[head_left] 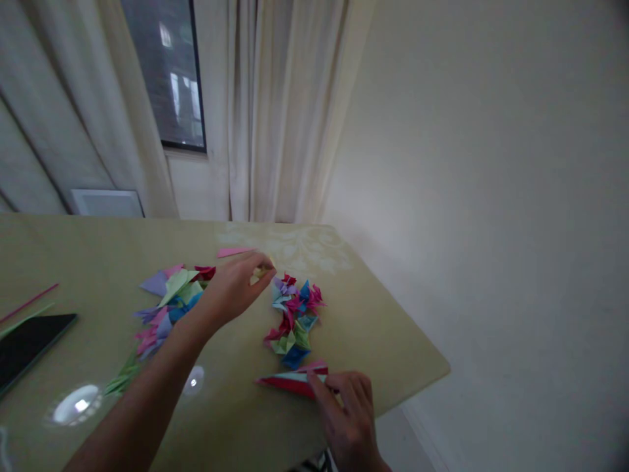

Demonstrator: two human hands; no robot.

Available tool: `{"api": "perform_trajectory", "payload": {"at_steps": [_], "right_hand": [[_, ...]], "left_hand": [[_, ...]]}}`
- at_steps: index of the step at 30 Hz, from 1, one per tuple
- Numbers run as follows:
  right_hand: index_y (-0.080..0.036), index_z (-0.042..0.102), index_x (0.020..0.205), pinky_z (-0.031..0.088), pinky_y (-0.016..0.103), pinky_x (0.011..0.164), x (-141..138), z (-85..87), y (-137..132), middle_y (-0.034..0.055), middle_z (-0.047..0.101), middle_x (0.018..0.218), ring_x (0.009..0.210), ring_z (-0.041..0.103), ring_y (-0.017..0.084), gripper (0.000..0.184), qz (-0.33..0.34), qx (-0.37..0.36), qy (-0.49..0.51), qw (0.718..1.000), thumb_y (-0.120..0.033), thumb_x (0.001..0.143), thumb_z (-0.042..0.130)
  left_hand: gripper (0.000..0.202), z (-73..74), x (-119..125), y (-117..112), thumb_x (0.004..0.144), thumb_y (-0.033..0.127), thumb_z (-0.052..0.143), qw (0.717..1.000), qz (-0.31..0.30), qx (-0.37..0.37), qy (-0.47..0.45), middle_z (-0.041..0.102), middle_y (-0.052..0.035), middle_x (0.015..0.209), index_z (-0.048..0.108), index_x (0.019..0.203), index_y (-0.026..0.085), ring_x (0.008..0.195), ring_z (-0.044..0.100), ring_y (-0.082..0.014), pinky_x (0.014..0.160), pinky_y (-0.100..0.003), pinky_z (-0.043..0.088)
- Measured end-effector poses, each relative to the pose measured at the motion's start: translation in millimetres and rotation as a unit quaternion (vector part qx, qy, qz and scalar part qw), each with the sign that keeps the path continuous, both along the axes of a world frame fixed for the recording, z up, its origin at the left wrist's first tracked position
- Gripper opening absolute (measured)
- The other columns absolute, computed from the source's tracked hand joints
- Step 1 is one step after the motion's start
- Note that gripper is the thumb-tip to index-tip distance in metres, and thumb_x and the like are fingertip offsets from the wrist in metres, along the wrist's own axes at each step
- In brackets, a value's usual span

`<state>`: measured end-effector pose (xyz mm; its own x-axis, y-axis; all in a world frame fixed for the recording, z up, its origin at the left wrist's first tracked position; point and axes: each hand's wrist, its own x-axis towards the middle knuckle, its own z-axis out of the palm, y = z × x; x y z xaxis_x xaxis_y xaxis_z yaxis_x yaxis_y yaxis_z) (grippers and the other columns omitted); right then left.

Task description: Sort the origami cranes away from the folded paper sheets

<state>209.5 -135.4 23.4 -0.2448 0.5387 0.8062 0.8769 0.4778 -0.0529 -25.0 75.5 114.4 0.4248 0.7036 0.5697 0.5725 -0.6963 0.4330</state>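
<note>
My left hand [243, 280] reaches over the table, thumb and fingertips pinched together. Whether anything small is between them I cannot make out. Just right of those fingertips lies a cluster of small folded paper flowers [297, 324] in blue, magenta, red, green and lilac. Near the front edge my right hand [350, 410] grips folded paper pieces [289, 381], red, pink and pale blue, which narrow to a point at the left. Behind my left forearm a second pile of folded paper pieces [170, 305] is partly hidden. A pink paper strip [236, 251] rests beyond my left hand.
A dark flat device [32, 344] lies at the left, with a thin magenta stick [29, 303] beside it. The pale glossy table [393, 354] ends at a slanted right edge near a white wall [481, 216]. Curtains [289, 111] and a window [170, 72] are behind.
</note>
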Motion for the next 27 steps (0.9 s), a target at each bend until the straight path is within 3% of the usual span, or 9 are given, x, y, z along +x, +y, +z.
{"api": "perform_trajectory", "payload": {"at_steps": [2,5,8,10,13,16,21,24,27], "right_hand": [[-0.018,0.078,0.115,0.042,0.035,0.077,-8,-13.1,-3,0.0034,0.065,0.076,0.072,0.058,0.018,0.023,-0.034,0.009,0.005,0.999,-0.01,0.103,0.06],[-0.022,0.078,0.101,0.039,0.035,0.078,-22,-25.3,2,0.0024,0.065,0.075,0.073,0.057,0.019,0.018,-0.066,-0.003,0.025,0.997,-0.016,0.104,0.062],[-0.023,0.077,0.095,0.039,0.034,0.079,-28,-32.7,11,0.0022,0.067,0.078,0.077,0.06,0.019,0.019,-0.043,-0.029,0.017,0.999,-0.018,0.105,0.062],[-0.023,0.076,0.096,0.039,0.034,0.079,-26,-36.2,13,0.0018,0.068,0.078,0.076,0.06,0.018,0.018,-0.015,-0.035,-0.002,0.999,-0.019,0.106,0.062],[-0.022,0.076,0.106,0.042,0.034,0.078,-19,-39.9,12,0.002,0.07,0.081,0.076,0.062,0.018,0.015,0.017,-0.056,0.004,0.998,-0.022,0.107,0.061],[-0.023,0.073,0.11,0.047,0.032,0.08,-14,-43.1,6,0.0036,0.073,0.089,0.082,0.066,0.019,0.018,0.021,-0.088,0.128,0.988,-0.022,0.109,0.055],[-0.023,0.069,0.122,0.056,0.03,0.077,-10,-45.5,1,0.0054,0.073,0.096,0.085,0.071,0.02,0.026,0.034,-0.149,0.346,0.926,-0.036,0.11,0.049],[-0.022,0.069,0.129,0.058,0.03,0.078,-8,-42.9,1,0.0069,0.076,0.099,0.086,0.073,0.021,0.036,0.08,-0.198,0.378,0.901,-0.047,0.107,0.056],[-0.022,0.074,0.122,0.058,0.029,0.077,-6,-38.8,3,0.0076,0.078,0.101,0.086,0.073,0.022,0.033,0.111,-0.233,0.385,0.886,-0.046,0.101,0.066]], "left_hand": [[0.017,-20.6,-3,-19,0.101,0.039,0.06,1.0,-0.016,-0.006,-0.002,0.074,-0.004,0.103,0.067,0.1,0.023,0.095,0.07,-0.0223,0.084,-0.034,0.052],[0.014,-64.4,-10,-43,0.104,0.034,0.058,0.999,-0.033,0.012,-0.023,0.073,-0.0044,0.104,0.066,0.101,0.023,0.099,0.07,-0.0215,0.089,-0.034,0.053],[0.012,-102.8,-17,-57,0.104,0.031,0.059,0.995,-0.004,0.046,-0.088,0.073,-0.0052,0.106,0.067,0.1,0.023,0.1,0.071,-0.02,0.09,-0.032,0.055],[0.01,-116.2,-19,-61,0.103,0.029,0.061,0.994,-0.009,0.064,-0.093,0.073,-0.0048,0.107,0.068,0.099,0.023,0.1,0.072,-0.0192,0.09,-0.031,0.056],[0.006,-118.0,-17,-65,0.102,0.026,0.063,0.993,-0.026,0.077,-0.09,0.074,-0.0054,0.11,0.069,0.101,0.024,0.102,0.073,-0.0193,0.092,-0.031,0.057],[0.007,-109.1,-11,-76,0.101,0.02,0.063,0.989,-0.065,0.094,-0.089,0.074,-0.0072,0.112,0.067,0.105,0.023,0.104,0.073,-0.0188,0.09,-0.029,0.058],[0.013,-94.6,9,-107,0.097,0.012,0.064,0.959,-0.202,0.193,-0.048,0.078,-0.0097,0.111,0.065,0.107,0.019,0.102,0.074,-0.0195,0.092,-0.032,0.06],[0.009,-89.6,21,-120,0.098,0.012,0.062,0.937,-0.257,0.235,-0.019,0.08,-0.0099,0.109,0.065,0.106,0.016,0.099,0.074,-0.0195,0.091,-0.032,0.06],[0.011,-88.9,27,-124,0.104,0.015,0.057,0.927,-0.28,0.249,-0.003,0.08,-0.0113,0.112,0.065,0.111,0.013,0.105,0.074,-0.0208,0.094,-0.033,0.06]]}}
